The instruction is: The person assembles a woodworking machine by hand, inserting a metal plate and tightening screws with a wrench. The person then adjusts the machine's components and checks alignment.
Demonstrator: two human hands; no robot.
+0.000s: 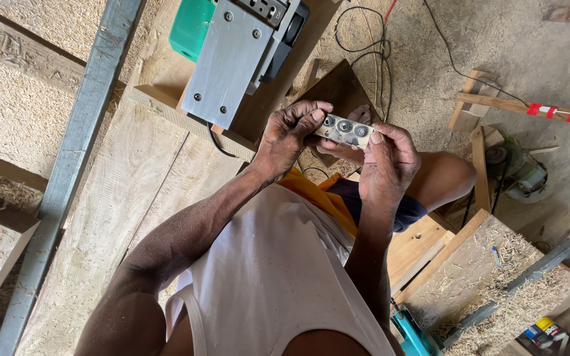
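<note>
White vest and bare arms fill the near view; I see both hands raised over the plank desk (133, 191). Left hand (288, 135) and right hand (390, 161) each close a fingertip grip on a small metal bar with bolt heads (346, 128), held between them. Looks stiff, dense, edges maybe sharp; best held by its ends. Electric planer (232, 53) lies overturned beyond.

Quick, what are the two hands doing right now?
Left hand: closed, gripping one end of the small metal block with bolts.
Right hand: closed, gripping its other end.
</note>
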